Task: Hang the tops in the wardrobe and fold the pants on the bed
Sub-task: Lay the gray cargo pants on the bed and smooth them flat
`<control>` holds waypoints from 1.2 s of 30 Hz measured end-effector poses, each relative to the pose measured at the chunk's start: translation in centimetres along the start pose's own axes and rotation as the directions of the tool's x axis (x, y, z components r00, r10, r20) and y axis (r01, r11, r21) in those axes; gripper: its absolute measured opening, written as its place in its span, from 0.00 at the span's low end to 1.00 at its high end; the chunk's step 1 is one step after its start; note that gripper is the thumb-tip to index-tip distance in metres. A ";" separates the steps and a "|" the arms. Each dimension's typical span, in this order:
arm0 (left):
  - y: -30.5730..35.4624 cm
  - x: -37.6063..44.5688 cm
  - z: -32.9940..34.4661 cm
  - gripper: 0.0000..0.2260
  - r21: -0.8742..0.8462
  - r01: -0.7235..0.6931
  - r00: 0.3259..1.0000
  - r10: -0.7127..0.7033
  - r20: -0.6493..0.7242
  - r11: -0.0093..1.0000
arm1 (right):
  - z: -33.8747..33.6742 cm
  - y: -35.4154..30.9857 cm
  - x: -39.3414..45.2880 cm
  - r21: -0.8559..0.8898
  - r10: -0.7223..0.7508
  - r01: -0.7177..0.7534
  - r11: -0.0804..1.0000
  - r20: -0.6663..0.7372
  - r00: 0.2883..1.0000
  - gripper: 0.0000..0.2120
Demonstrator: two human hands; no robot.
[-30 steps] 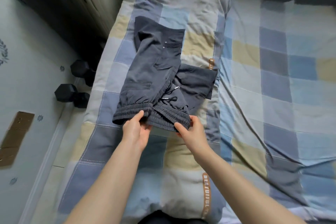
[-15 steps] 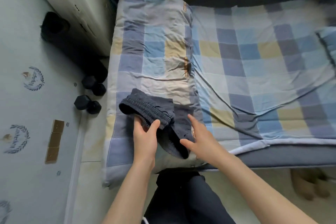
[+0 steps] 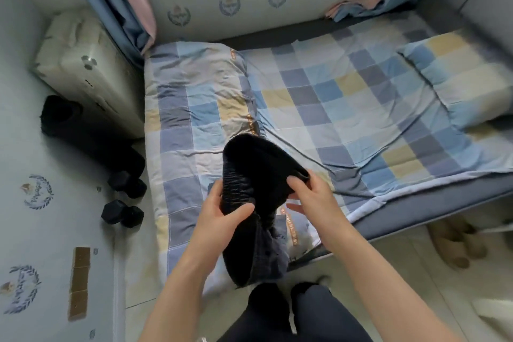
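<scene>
Bed [image 3: 416, 203] with grey base, checked quilt [image 3: 319, 97] spread over it, folded checked duvet [image 3: 188, 125] along the left edge — pillow [image 3: 458, 75] at right, dumbbells [image 3: 122, 214] on floor [image 3: 374, 272] beside.

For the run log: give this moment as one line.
left hand: grips pants | right hand: grips pants | pants: lifted over bed | fold: unfinished

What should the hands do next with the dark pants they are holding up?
Probably lay them back down flat on the checked bedspread. The left hand grips the gathered waistband, the right hand pinches another edge, and the dark pants hang bunched in the air above the bed's near edge, not folded. They need a flat surface before a tidy fold can start.
</scene>
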State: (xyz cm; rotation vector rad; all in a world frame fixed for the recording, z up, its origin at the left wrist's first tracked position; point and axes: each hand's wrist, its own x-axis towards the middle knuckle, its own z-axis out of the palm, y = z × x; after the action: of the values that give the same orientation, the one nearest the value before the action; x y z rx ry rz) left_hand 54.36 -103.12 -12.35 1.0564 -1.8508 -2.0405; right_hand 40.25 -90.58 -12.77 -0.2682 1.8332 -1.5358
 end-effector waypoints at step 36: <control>8.1 5.8 31.2 0.23 0.484 -0.875 0.447 0.385 0.808 0.001 | -56.7 -1.0 -4.0 -0.971 -0.110 0.169 0.171 0.152 0.982 0.31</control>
State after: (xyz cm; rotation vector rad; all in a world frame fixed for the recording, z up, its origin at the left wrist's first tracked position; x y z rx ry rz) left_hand 28.59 -83.44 -8.04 -0.5050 -2.9441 -0.5136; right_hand 6.89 -44.78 -8.46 -1.0997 2.5721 -0.0936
